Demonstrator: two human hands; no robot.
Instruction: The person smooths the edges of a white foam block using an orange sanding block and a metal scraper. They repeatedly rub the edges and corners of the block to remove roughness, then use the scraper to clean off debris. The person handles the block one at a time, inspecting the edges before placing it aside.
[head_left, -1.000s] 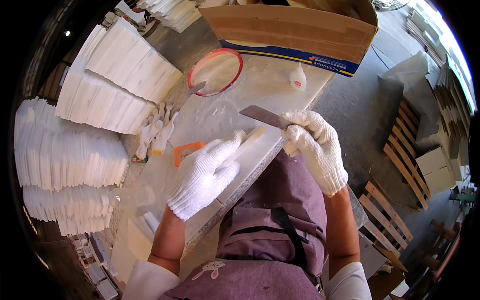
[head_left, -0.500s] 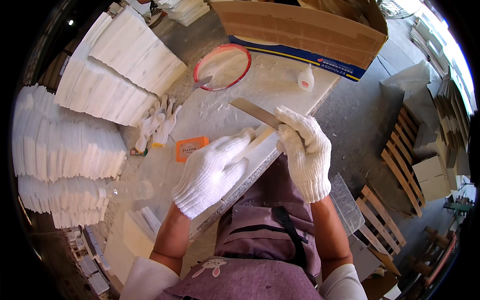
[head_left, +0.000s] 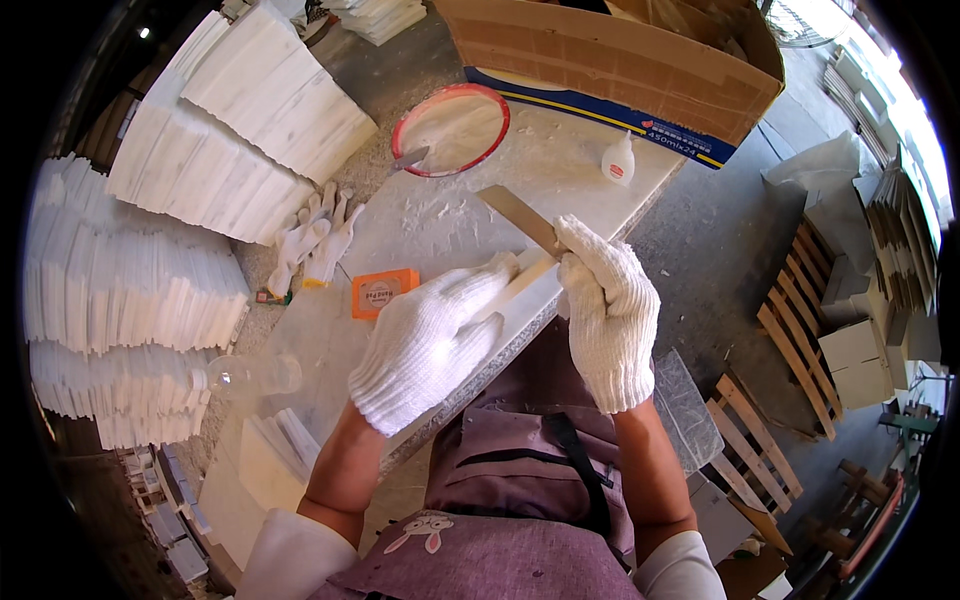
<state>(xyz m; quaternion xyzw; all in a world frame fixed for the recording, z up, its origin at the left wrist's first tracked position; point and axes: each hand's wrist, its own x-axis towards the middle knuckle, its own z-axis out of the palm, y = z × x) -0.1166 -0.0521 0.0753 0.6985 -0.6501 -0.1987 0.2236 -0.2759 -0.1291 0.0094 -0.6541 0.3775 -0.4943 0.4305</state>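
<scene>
Both my hands wear white knitted gloves. My right hand (head_left: 606, 300) is closed on the near end of a flat metal scraper blade (head_left: 518, 215), which slants up and left over the table. Beside it, at the table's front edge, my left hand (head_left: 428, 335) is curled over a pale stone strip (head_left: 528, 276). Its thumb lies apart on the near side, and the glove covers most of the strip. Just left of that hand lies an orange box (head_left: 384, 292). A red-rimmed round basin (head_left: 452, 128) of whitish paste stands farther back, with a small scraper (head_left: 410, 159) at its rim.
A small white squeeze bottle (head_left: 618, 160) stands near a large cardboard box (head_left: 610, 60). Tall stacks of white tiles (head_left: 130, 265) line the left side, with spare gloves (head_left: 312, 240) and a clear jar (head_left: 255, 376) close by. Wooden pallets (head_left: 800, 310) lie on the right.
The scraper blade has turned slightly, its free end shifting right and up a little. My left hand stays on the strip. The whole view has shifted slightly.
</scene>
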